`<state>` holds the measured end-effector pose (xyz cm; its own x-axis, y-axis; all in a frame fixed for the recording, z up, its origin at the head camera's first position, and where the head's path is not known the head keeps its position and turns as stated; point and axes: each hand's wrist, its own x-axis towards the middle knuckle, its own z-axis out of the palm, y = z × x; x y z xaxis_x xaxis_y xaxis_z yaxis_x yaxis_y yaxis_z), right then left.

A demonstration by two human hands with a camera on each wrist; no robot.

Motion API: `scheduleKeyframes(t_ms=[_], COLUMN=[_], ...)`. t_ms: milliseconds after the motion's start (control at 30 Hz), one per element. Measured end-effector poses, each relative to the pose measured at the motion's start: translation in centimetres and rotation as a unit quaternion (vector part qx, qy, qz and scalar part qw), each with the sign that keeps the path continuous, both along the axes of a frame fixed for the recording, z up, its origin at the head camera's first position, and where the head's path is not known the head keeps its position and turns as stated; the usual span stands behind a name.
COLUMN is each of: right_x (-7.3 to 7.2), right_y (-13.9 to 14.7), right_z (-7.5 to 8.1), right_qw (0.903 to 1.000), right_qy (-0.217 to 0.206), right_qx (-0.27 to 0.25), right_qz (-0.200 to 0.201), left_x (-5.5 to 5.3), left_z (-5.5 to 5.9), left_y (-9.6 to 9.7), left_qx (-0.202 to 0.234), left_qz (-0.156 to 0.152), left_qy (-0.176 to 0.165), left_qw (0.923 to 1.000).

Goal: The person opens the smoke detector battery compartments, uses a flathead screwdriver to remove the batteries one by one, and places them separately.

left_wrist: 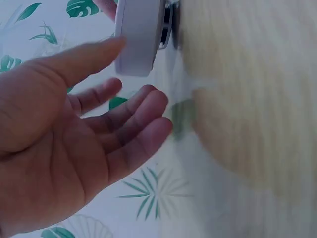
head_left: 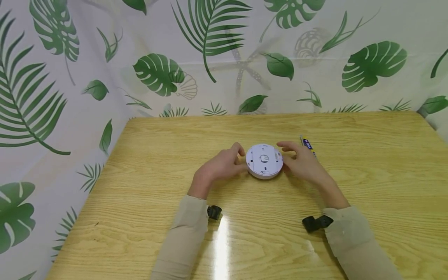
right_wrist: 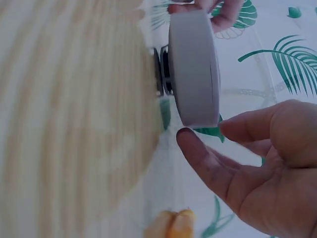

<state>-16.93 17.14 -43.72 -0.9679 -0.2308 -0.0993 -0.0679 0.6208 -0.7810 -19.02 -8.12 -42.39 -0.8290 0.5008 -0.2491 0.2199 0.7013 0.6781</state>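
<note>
A white round smoke detector (head_left: 258,167) lies back side up on the table, its slotted mounting face towards the head camera. Under its thick rim a smaller dark, slotted part faces the tabletop in both wrist views. At its left side is my left hand (head_left: 222,164), thumb against the white rim (left_wrist: 138,47) and the other fingers loosely bent, apart from it. My right hand (head_left: 303,164) is at the opposite side. In the right wrist view its thumb and a finger come right up to the detector's edge (right_wrist: 195,74), spread rather than gripping.
Just behind my right hand lies a blue and yellow battery (head_left: 308,144), partly hidden by that hand. The wood-grain table (head_left: 140,171) runs back to a wall hung with leaf-print cloth (head_left: 224,93). A black wrist camera sits at each sleeve cuff.
</note>
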Motion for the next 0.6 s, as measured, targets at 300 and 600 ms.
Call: scheduleKeyframes(t_ms=[300, 600], right_x=[0.8, 0.7], right_y=[-0.6, -1.4], right_z=[1.2, 0.8], right_qw=[0.9834, 0.9755], right_qy=[0.059, 0.076], right_qx=[0.129, 0.174], right_qz=[0.113, 0.112], left_x=[0.2, 0.7], left_z=[0.1, -0.4], left_y=[1.2, 2.1], left_qx=[-0.089, -0.116], left_qz=[-0.072, -0.073], left_qy=[0.096, 0.112], left_qw=[0.9887, 0.9842])
